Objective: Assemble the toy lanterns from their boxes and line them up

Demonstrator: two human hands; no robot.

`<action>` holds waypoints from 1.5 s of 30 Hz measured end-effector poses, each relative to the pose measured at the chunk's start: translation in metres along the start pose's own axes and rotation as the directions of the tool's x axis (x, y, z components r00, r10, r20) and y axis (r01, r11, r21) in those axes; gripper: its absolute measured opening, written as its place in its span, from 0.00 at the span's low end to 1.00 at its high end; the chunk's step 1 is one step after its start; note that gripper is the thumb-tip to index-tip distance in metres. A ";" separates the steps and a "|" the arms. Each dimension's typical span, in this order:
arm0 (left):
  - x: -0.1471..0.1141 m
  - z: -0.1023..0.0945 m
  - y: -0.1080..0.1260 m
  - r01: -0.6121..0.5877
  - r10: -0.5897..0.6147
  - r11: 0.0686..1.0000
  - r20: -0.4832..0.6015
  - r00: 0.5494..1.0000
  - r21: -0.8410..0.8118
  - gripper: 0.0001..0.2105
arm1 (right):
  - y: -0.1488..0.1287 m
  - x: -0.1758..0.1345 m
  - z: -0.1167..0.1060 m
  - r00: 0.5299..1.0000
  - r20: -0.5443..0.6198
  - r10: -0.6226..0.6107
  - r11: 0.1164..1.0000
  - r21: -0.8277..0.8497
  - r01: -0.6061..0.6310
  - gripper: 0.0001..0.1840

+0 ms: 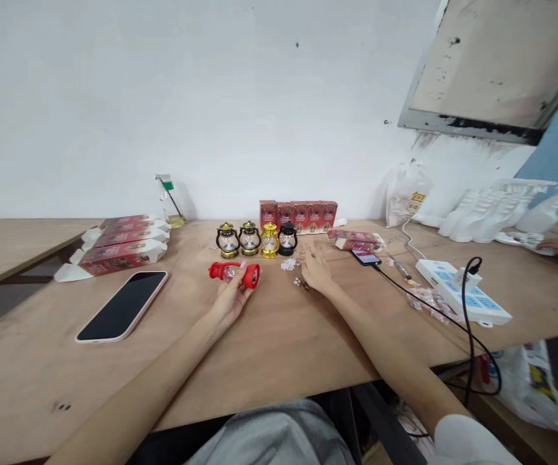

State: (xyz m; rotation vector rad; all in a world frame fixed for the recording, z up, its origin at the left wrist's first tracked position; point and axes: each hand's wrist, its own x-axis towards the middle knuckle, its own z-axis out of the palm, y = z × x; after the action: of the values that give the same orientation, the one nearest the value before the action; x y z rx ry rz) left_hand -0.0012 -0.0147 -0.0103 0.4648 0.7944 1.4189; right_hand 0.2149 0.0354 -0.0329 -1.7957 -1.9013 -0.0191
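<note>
Red lantern held sideways as the other hand reached among small parts

Good handling here, as I judged it, meant steadying the red lantern (pixel 229 274) low over the table (pixel 269 361), with a grip firm enough to stop it rolling yet light on its clear middle. The loose bits looked easy to scatter, so a fingertip pinch on one at a time seemed wiser than a sweep.

The lantern lay tilted on its side in the left hand (pixel 233 296), whose fingers were clamped around its middle and base; the wide base end faced the right hand (pixel 316 271). That hand's fingers were down near the small white pieces (pixel 289 264), well apart from the lantern; whether they pinched anything, I could not tell. Just behind the white pieces stood four upright lanterns (pixel 269 240).
</note>
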 end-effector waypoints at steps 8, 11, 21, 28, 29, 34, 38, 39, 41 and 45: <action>-0.002 0.002 0.002 0.008 -0.007 1.000 0.015 1.000 -0.012 0.06 | -0.004 -0.003 -0.006 0.999 -0.030 -0.014 0.993 -0.119 0.011 0.32; -0.003 0.003 0.002 0.019 -0.019 1.000 0.021 1.000 -0.006 0.06 | -0.006 -0.004 -0.010 0.996 -0.080 0.038 0.990 -0.130 -0.048 0.30; -0.005 0.004 0.002 0.090 -0.091 0.996 0.051 0.995 0.021 0.09 | -0.006 -0.007 -0.016 0.972 -0.236 0.002 1.000 -0.003 -0.003 0.16; -0.004 0.002 0.002 0.050 -0.049 0.999 0.024 0.998 -0.021 0.07 | -0.067 -0.045 -0.006 0.886 -0.360 -0.290 0.802 0.414 0.431 0.08; -0.004 0.002 0.002 0.049 -0.048 0.999 0.034 0.998 -0.021 0.07 | -0.075 -0.051 -0.005 0.881 -0.345 -0.325 0.779 0.430 0.456 0.08; -0.005 0.001 -0.001 0.085 -0.086 0.996 0.193 0.977 0.015 0.14 | -0.092 -0.065 -0.003 0.885 -0.315 -0.343 0.776 0.436 0.456 0.12; -0.011 0.001 0.003 0.176 -0.165 0.984 0.319 0.933 -0.006 0.17 | -0.090 -0.065 -0.001 0.872 -0.354 -0.339 0.777 0.417 0.471 0.13; -0.013 0.002 0.003 0.189 -0.172 0.982 0.336 0.926 -0.019 0.18 | -0.090 -0.065 -0.001 0.866 -0.361 -0.347 0.776 0.408 0.481 0.13; -0.017 0.003 0.004 0.190 -0.162 0.981 0.337 0.928 -0.050 0.18 | -0.090 -0.066 0.000 0.856 -0.356 -0.374 0.777 0.383 0.499 0.11; -0.022 0.006 0.002 0.231 -0.201 0.970 0.297 0.934 -0.070 0.15 | -0.093 -0.068 0.001 0.847 -0.341 -0.407 0.785 0.343 0.515 0.11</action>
State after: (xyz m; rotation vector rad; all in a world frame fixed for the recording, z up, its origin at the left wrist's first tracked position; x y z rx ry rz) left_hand 0.0023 -0.0346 -0.0002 0.4755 0.5153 1.1485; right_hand 0.1270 -0.0385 -0.0287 -0.9568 -1.9327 -0.0054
